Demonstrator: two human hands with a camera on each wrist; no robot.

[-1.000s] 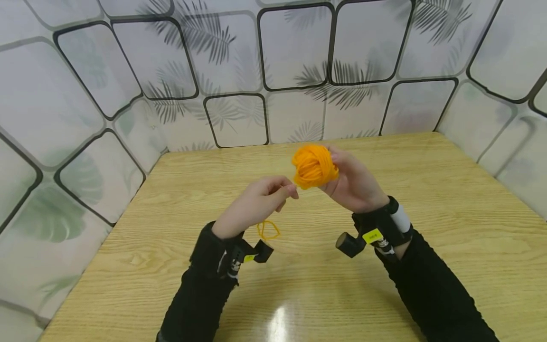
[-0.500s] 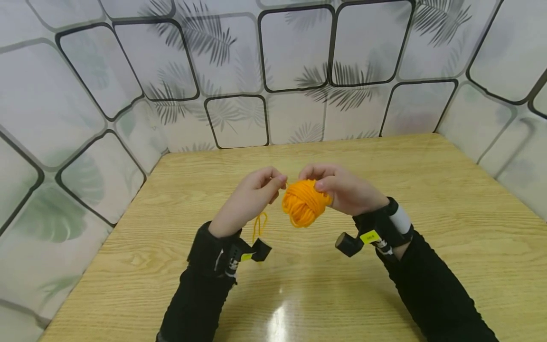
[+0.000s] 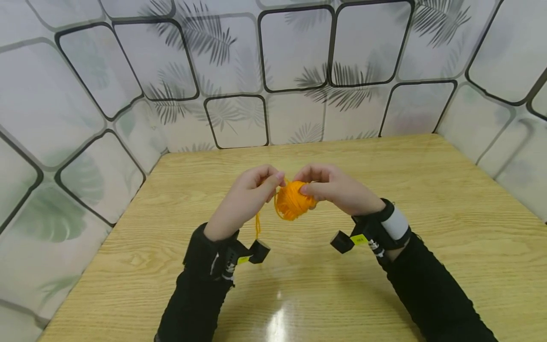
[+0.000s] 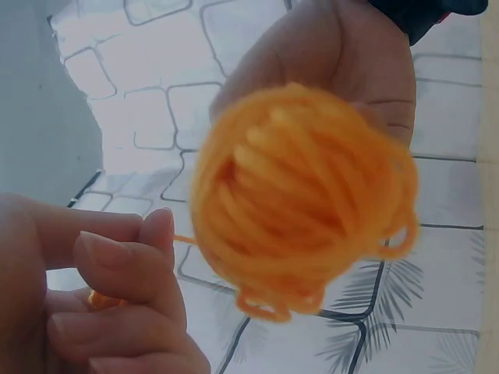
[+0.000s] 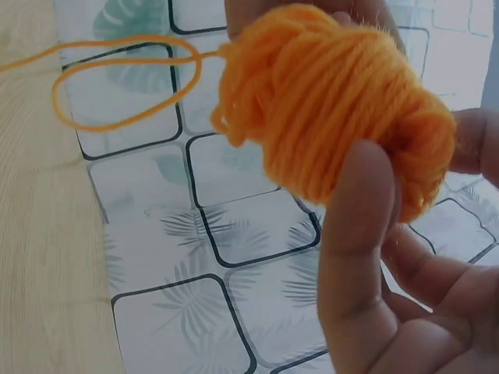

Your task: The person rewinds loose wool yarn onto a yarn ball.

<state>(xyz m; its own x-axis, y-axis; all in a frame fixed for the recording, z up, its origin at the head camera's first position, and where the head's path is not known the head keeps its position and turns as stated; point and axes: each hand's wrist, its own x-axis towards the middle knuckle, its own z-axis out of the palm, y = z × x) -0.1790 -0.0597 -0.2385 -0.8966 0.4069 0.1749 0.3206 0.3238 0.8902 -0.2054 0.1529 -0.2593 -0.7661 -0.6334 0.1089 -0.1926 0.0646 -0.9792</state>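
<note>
An orange ball of yarn [image 3: 294,201] is held up over the table by my right hand [image 3: 342,190]. In the right wrist view the thumb [image 5: 359,210] presses against the wound strands of the ball. My left hand [image 3: 245,197] is just left of the ball and pinches a yarn strand [image 4: 184,239] between thumb and forefinger. That strand runs taut to the ball in the left wrist view. A loose yarn tail [image 3: 258,225] hangs below the left hand. Looped yarn [image 5: 125,125] shows beside the ball in the right wrist view.
The wooden table [image 3: 171,266] spreads beneath both forearms. A wall covering [image 3: 299,114] with leaf and rounded-square patterns stands behind it and at both sides. Small black wrist cameras [image 3: 259,251] are strapped at both wrists.
The ball came down from its raised spot, turned, and moved left toward my left hand. My right hand's thumb now lies across its near side. The left hand shifted slightly left and up.
</note>
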